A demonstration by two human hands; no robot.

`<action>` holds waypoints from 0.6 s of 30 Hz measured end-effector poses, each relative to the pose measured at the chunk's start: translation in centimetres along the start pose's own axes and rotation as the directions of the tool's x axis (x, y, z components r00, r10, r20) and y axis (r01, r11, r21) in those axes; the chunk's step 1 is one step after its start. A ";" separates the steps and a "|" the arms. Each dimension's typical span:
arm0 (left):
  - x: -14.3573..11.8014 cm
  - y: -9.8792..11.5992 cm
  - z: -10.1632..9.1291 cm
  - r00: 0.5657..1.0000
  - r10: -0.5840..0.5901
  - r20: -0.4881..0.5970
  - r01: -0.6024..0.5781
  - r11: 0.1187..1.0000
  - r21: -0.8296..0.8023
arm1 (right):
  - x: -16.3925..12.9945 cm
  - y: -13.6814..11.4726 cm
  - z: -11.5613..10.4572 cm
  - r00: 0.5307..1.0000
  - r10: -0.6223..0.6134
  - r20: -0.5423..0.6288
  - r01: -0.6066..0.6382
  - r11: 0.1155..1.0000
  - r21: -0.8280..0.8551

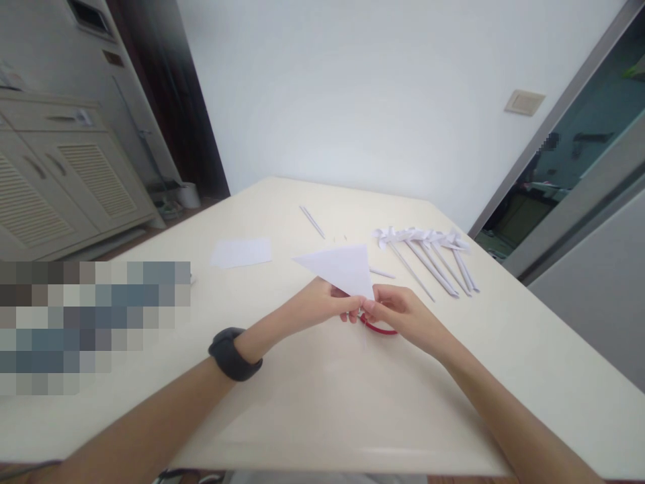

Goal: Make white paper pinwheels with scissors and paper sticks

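A white paper sheet folded into a triangle (340, 267) is held above the cream table (312, 403), fanning up and away from both hands. The left hand (322, 306) and right hand (403, 316) pinch its near corner together, equally close. Red-handled scissors (377, 327) lie beneath; white paper pinwheels (428, 252) rest to the right.

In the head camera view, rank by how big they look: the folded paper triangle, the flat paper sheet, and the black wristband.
1. Folded paper triangle, largest.
2. Flat paper sheet, though it lies farther away.
3. Black wristband, smallest despite being nearest.
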State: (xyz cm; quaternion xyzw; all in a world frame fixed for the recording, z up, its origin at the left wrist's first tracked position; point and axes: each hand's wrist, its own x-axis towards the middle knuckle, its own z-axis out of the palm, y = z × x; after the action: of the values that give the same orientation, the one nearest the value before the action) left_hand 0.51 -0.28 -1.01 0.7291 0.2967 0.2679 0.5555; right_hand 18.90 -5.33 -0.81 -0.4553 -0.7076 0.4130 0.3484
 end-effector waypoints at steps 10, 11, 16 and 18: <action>-0.1 0.1 0.4 0.994 0.043 0.101 -0.033 0.994 -0.100 | -0.1 0.1 0.9 1.000 -0.022 0.001 0.021 0.985 0.173; -0.2 0.1 0.4 0.993 0.042 0.111 -0.033 0.996 -0.077 | -0.1 0.1 0.7 0.999 -0.026 0.019 0.023 0.989 0.145; -0.3 0.1 -0.2 0.999 0.031 0.039 -0.031 0.999 0.013 | 0.1 1.3 -1.7 1.000 0.019 0.014 -0.014 0.961 -0.277; -0.3 0.3 -0.5 0.999 0.034 0.005 -0.034 0.999 0.016 | 0.1 2.3 -2.5 0.998 0.025 -0.051 -0.048 0.856 -0.515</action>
State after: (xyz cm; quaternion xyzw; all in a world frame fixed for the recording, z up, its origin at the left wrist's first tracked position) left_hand -0.06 -0.25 -0.62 0.7392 0.2848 0.2732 0.5457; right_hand 21.84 -4.00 -1.79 -0.5542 -0.7760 0.2051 0.2206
